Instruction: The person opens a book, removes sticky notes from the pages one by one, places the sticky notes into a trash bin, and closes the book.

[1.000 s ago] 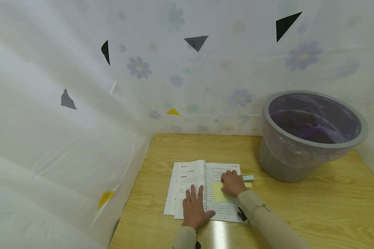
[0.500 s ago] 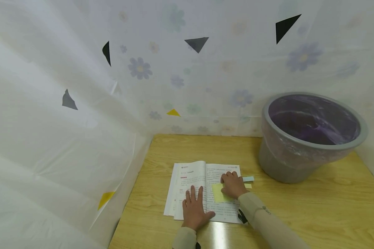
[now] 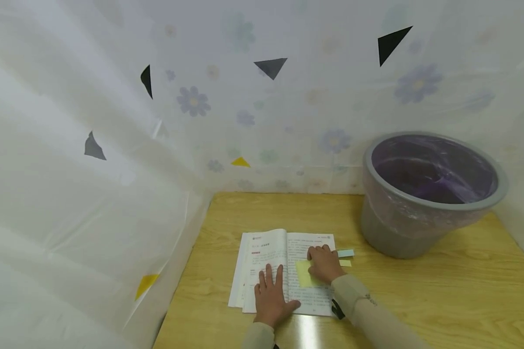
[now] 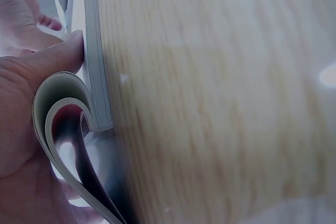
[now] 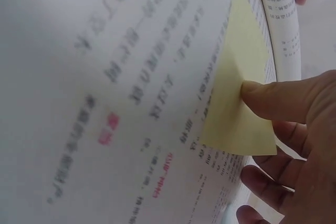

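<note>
The yellow sticky note point(image 5: 236, 124) lies on the right page of my open book point(image 3: 290, 261). Between its 2 and 3 o'clock is my right hand point(image 3: 326, 264), pinching it: thumb on the face, forefinger passing behind the edge, the other fingers curled. At the note's 8 o'clock my left hand point(image 3: 271, 299) rests on the left page, fingers spread wide, thumb pointing away toward 2 o'clock. Close to the left wrist, some pages bend in a loop against my palm.

Just past the book's edge are a light blue tab point(image 3: 346, 253) at 2 o'clock and a pale yellow tab point(image 3: 345, 263) nearly at 3. Farther out at 2 o'clock stands a grey bin point(image 3: 388, 237) with a purplish liner point(image 3: 445, 186), on the same wood-grain table point(image 3: 227, 213). Toward 12 hangs a flower-printed wall covering point(image 3: 288, 121).
</note>
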`<state>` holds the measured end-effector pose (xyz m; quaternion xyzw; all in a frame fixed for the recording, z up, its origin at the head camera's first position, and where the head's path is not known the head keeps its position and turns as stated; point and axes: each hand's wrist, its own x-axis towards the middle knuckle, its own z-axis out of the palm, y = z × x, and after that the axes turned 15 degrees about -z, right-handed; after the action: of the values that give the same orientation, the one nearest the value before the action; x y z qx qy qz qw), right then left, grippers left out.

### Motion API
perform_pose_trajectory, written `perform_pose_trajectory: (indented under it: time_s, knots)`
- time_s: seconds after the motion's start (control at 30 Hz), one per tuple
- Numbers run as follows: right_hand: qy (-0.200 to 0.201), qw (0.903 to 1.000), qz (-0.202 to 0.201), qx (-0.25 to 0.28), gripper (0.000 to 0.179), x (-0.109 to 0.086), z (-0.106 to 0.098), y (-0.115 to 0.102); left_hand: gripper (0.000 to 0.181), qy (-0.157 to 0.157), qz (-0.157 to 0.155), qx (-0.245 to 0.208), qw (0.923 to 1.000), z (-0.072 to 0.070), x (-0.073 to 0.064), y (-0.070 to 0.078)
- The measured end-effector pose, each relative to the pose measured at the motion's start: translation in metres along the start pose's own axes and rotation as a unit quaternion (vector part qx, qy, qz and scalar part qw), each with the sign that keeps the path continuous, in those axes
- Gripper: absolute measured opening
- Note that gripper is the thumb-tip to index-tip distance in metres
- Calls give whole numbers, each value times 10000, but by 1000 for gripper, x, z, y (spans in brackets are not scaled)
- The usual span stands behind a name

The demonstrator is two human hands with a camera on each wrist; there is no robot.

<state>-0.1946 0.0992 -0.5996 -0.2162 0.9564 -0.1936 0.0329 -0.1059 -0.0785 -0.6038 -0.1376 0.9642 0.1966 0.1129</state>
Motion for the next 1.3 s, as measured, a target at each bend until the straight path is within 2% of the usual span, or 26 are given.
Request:
perform_pose_trajectory:
  time_s: [0.3,0.67,0.77,0.97,1.17,1.3]
  knots:
    - [332,9994,-91,44,19,-4,6,0,106,-13,26,-71,10000,0,1,0]
    - [309,9994,-120,-69,16,-5,5,-6,106,-12,-13,-68,10000,0,1,-1]
    - [419,9990,-137,-40,14,-7,4,-6,107,-18,25,-63,10000,2,1,-3]
    - [701,9972,-234,136,18,-10,2,-2,107,-23,59,-113,9999,5,0,-2]
    - [1053,9922,-305,598,15,-14,-6,-2,106,-5,85,-217,9997,2,-3,-3]
    - [1051,9907,-310,803,11,-17,-10,-3,106,28,75,-256,9996,1,-4,-4]
